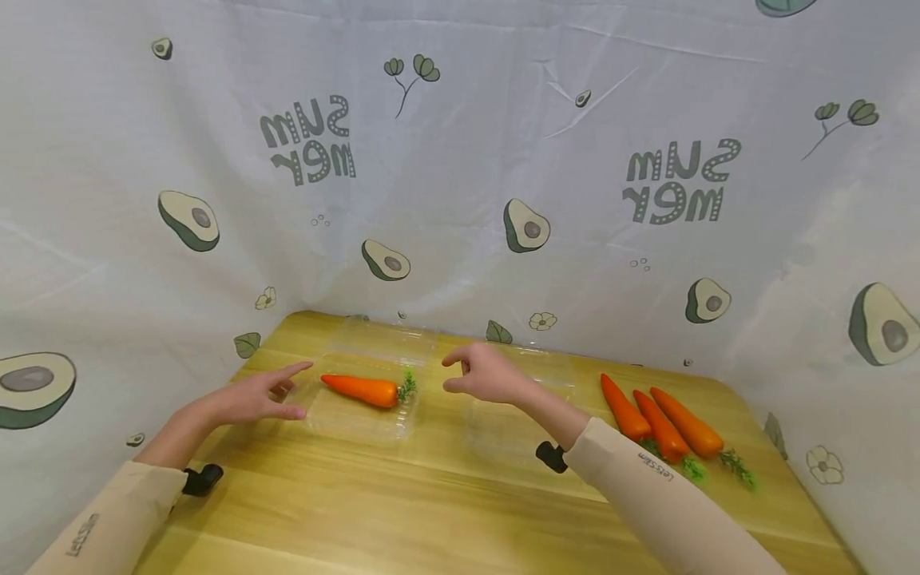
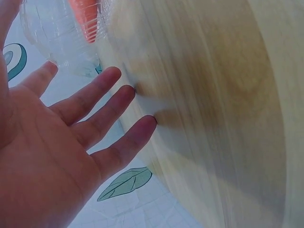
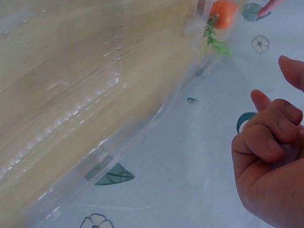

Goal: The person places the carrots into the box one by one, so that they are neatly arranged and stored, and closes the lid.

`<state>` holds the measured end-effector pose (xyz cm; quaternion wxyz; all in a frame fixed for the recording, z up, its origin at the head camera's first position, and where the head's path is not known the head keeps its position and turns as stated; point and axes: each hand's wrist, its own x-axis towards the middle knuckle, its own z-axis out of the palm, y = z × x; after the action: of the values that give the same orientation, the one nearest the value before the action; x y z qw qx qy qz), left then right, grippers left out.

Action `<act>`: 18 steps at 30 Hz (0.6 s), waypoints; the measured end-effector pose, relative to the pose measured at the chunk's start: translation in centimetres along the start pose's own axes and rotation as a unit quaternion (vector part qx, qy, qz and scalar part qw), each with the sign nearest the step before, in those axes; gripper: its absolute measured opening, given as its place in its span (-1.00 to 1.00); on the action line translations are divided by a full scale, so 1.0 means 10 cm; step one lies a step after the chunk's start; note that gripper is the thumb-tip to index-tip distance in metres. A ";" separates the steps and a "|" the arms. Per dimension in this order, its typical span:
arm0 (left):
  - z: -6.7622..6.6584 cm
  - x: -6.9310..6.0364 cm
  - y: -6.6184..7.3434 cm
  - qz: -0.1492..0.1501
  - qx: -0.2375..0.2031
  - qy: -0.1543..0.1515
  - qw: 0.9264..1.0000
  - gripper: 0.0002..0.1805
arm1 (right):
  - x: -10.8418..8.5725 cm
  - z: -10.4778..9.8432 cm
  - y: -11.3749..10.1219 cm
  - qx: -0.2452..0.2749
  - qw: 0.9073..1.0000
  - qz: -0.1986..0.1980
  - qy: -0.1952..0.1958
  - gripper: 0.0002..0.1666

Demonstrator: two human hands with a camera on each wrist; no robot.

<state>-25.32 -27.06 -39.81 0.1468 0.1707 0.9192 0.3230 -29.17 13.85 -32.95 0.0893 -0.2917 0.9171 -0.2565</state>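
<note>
An orange carrot (image 1: 362,390) with a green leafy top lies in the left clear plastic box (image 1: 359,431), tip to the left. My left hand (image 1: 259,397) is beside that box's left side, thumb and index finger apart, holding nothing; its fingers are spread in the left wrist view (image 2: 90,128). Over the gap between the boxes, near the second clear box (image 1: 496,443), hovers my right hand (image 1: 489,374). Its thumb and index finger stand apart and the other fingers are curled, with nothing held in the right wrist view (image 3: 268,147). Both boxes have raised lids behind them.
Three more carrots, a left one (image 1: 624,409), a middle one (image 1: 660,427) and a right one (image 1: 688,423), lie on the wooden table (image 1: 402,511) at the right. A white curtain (image 1: 446,176) printed with avocados hangs behind and at the sides.
</note>
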 end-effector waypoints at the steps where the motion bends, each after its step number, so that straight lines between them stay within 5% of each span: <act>1: 0.00 0.00 -0.01 0.001 0.000 0.001 1.000 0.06 | -0.03 -0.01 0.02 0.007 1.000 0.005 0.002 -0.52; 18: 0.02 0.00 -0.03 0.004 0.007 0.012 1.000 0.03 | -0.46 -0.20 0.42 0.084 0.992 0.067 0.061 -0.55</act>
<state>-25.32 -27.18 -40.12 0.1333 0.1719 0.9224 0.3192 -28.10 20.32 -33.36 0.0747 -0.2047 0.9135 -0.3437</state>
